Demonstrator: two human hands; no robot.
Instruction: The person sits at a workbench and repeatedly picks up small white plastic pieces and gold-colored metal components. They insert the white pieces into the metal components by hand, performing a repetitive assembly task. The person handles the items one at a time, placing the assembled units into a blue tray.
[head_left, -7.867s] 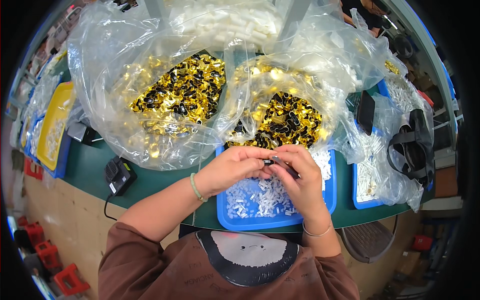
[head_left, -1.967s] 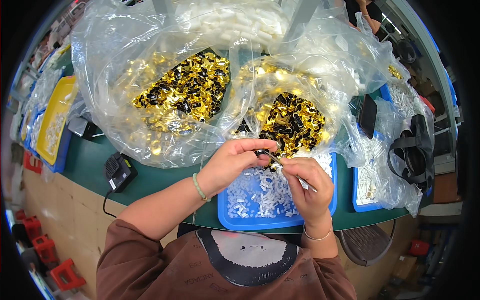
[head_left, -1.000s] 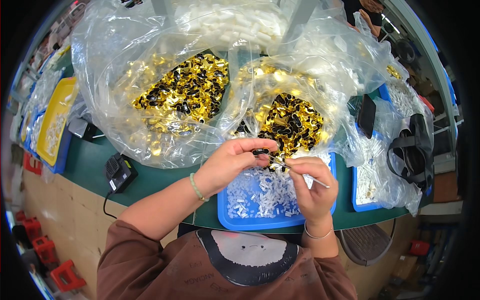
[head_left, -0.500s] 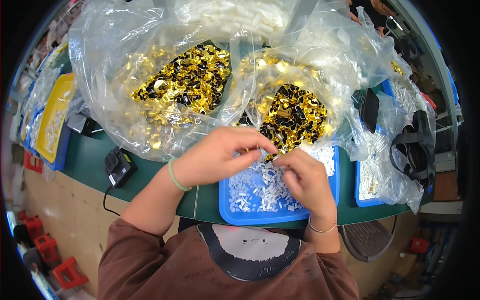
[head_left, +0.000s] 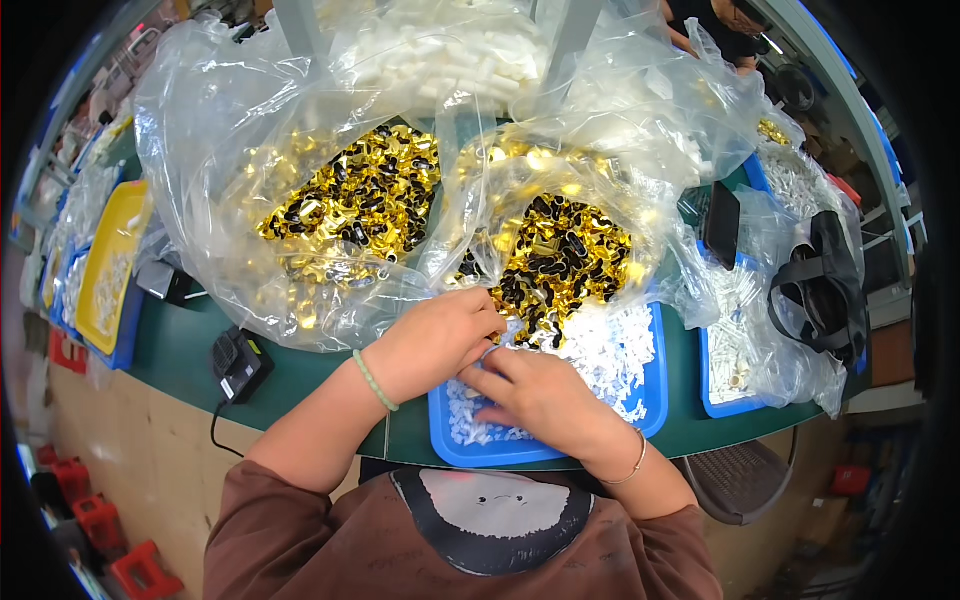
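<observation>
A blue tray [head_left: 655, 385] in front of me holds a spread of small white plastic pieces [head_left: 605, 350]. My left hand [head_left: 435, 338] is over its far left part, fingers curled together and partly hidden. Against its fingertips my right hand [head_left: 545, 395] reaches in from the right, fingers bent, thumb low over the white pieces. Whatever small thing the two hands pinch between them is too hidden to name. Just beyond the fingers, gold and black small clip-like parts [head_left: 570, 260] spill from an open clear plastic bag toward the tray.
Another clear bag of gold and black parts [head_left: 355, 190] lies at left. A black boxy device [head_left: 240, 365] with a cord sits near the left edge. At right are a phone [head_left: 720, 225], a blue tray [head_left: 735, 405] and a black bag [head_left: 825, 290]. A yellow tray [head_left: 105, 265] stands far left.
Both hands have moved left and nearer to me, with the right hand now lower over the tray, its fingers against the left hand's. The view has shifted slightly.
</observation>
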